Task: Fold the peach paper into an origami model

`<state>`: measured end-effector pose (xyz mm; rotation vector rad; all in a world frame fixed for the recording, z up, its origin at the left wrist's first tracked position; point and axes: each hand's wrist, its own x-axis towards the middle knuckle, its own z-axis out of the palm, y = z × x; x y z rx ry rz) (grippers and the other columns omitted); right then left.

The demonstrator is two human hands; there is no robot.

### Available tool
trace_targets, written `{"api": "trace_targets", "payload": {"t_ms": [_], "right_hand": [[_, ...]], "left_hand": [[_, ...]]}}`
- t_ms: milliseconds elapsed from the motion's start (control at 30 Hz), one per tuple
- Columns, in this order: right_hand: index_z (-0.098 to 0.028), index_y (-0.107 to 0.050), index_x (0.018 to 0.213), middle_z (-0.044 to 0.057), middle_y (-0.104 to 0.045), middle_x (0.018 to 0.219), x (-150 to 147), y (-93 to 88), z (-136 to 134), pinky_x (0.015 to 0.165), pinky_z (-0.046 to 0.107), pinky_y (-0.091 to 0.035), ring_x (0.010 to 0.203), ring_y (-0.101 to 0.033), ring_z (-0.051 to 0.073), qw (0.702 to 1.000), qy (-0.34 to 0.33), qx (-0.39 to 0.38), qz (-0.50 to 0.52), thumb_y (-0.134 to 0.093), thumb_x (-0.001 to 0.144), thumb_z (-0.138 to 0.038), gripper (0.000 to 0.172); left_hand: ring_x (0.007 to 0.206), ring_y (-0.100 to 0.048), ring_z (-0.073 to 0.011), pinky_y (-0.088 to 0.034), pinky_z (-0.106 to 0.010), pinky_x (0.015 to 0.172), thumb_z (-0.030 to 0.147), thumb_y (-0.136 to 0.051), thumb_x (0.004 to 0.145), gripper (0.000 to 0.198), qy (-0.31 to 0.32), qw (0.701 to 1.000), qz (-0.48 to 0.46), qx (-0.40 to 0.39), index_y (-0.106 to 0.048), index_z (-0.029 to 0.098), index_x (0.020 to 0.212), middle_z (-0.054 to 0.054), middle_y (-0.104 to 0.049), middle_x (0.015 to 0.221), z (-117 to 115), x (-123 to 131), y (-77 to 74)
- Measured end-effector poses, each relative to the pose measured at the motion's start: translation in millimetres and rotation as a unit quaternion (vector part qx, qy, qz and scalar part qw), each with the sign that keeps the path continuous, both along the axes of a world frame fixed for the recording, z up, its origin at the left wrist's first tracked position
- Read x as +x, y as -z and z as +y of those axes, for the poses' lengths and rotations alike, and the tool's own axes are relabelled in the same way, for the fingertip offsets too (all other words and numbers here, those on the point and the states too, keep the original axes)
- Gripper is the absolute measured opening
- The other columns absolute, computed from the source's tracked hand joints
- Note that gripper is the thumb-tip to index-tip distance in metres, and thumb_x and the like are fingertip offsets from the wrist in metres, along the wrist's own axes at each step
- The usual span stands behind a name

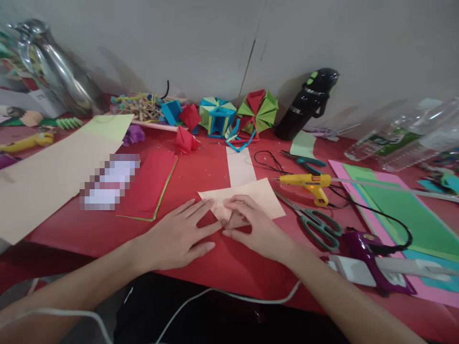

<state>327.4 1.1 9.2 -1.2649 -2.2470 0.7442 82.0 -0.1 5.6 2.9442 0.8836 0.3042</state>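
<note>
A cream sheet of paper [267, 200] lies at a slant on the red table in front of me. My left hand [177, 236] rests flat with its fingers stretched out, the fingertips on the paper's left end. Curled over the near edge, my right hand [256, 229] pinches the paper near its middle, where a fold seems to rise; the fingers partly hide it. Just right of the paper lie green-handled scissors [319, 224] and a yellow glue gun [304, 180]. A pale paper strip [241, 167] lies behind the sheet.
Red paper sheets [143, 186] and a long cream sheet [60, 165] lie left. Folded paper shapes [258, 112] stand at the back beside a black bottle [304, 105]. Right are pliers [308, 165], coloured paper [405, 210], a purple tool [373, 260] and cables.
</note>
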Motion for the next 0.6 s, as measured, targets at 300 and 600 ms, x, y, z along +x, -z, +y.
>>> {"api": "trace_targets", "payload": {"t_ms": [300,600], "right_hand": [[-0.027,-0.052,0.129,0.009,-0.047,0.14,17,-7.0,-6,0.105,0.038,-0.046,0.131,-0.047,0.021,0.999,-0.021,-0.025,0.029,-0.066,0.083,-0.025,0.049],[-0.024,-0.053,0.132,0.011,-0.048,0.143,62,-17.8,-13,0.11,0.054,-0.038,0.136,-0.042,0.03,0.983,0.009,0.105,-0.15,-0.062,0.083,-0.027,0.05]], "left_hand": [[0.145,-0.023,-0.0306,-0.026,-0.049,0.116,0.041,-0.041,0.097,0.048,0.011,1.0,-0.005,-0.006,-0.039,0.034,0.145,-0.009,-0.022,0.159,0,1,0.1],[0.146,-0.019,-0.0355,-0.02,-0.059,0.115,0.046,-0.043,0.095,0.053,0.002,0.998,-0.001,-0.059,-0.034,0.038,0.146,-0.007,-0.023,0.159,5,-4,-3.2]]}}
